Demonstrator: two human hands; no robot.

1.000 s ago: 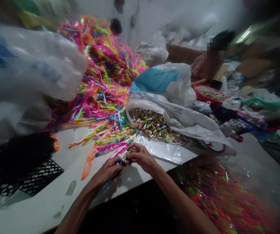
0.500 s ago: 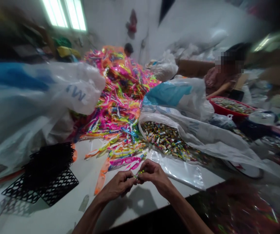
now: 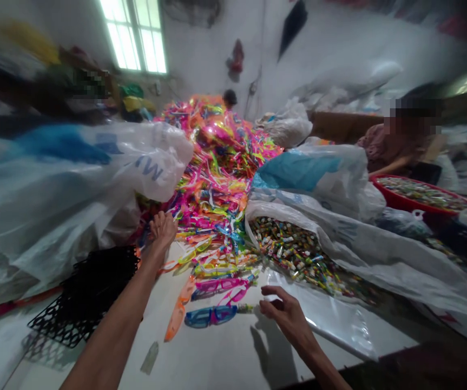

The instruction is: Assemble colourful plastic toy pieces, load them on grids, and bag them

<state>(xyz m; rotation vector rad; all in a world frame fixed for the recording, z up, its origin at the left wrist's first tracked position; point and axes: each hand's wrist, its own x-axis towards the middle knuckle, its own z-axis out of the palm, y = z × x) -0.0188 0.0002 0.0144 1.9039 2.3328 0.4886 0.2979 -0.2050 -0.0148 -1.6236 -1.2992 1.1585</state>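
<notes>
My left hand [image 3: 163,228] reaches to the left edge of the heap of bright plastic glasses [image 3: 212,184]; its fingers bend down at the pieces, and what they touch is hidden. Over the white table [image 3: 217,357], my right hand [image 3: 284,311] is held with thumb and fingers apart and nothing between them. Just left of it lie blue glasses [image 3: 211,316] with a small multicoloured piece [image 3: 245,308] at their right end. Orange glasses [image 3: 178,314] and pink glasses [image 3: 221,286] lie beside and behind them.
An open white sack [image 3: 282,211] spills small coloured pieces [image 3: 290,246]. Clear plastic bags [image 3: 339,319] lie at the right, black mesh sheets [image 3: 95,287] at the left. A big plastic sack [image 3: 74,189] bulges behind them. A person [image 3: 395,146] sits beside a red basin [image 3: 415,203].
My hands have parted: the left has moved forward to the heap, the right has opened and shifted right. Blue glasses now lie on the table near where both hands met. The view has shifted.
</notes>
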